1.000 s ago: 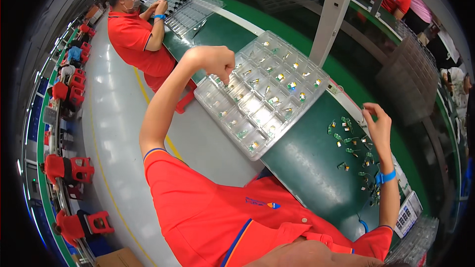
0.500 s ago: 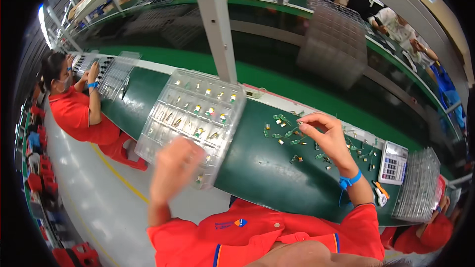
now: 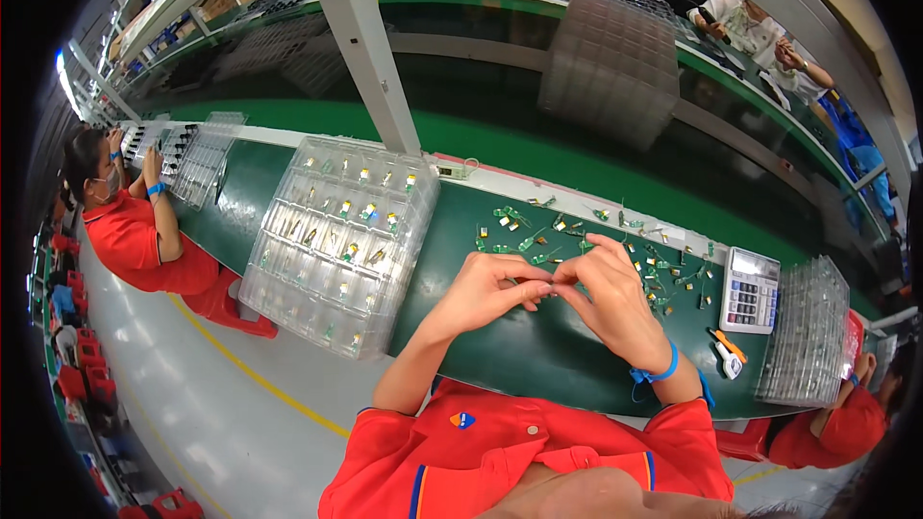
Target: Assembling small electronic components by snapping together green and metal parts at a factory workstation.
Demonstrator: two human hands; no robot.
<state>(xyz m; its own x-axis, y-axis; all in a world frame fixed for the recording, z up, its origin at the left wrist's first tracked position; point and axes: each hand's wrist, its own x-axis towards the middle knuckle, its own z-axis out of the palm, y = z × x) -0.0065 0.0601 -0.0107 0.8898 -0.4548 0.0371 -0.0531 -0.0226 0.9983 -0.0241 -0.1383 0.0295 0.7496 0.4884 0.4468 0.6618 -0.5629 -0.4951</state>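
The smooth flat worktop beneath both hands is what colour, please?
The worktop is dark green, seen best in the head view.

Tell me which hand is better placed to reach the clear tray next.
Probably the left hand: the clear tray lies to its left, with nothing visible blocking the way. The right hand is farther off, with the left between it and the tray.

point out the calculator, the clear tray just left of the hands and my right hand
desk calculator (image 3: 749,300): head view, on its keypad
clear plastic compartment tray (image 3: 407,259): head view, on its right rim
right hand (image 3: 615,302): head view, on its back
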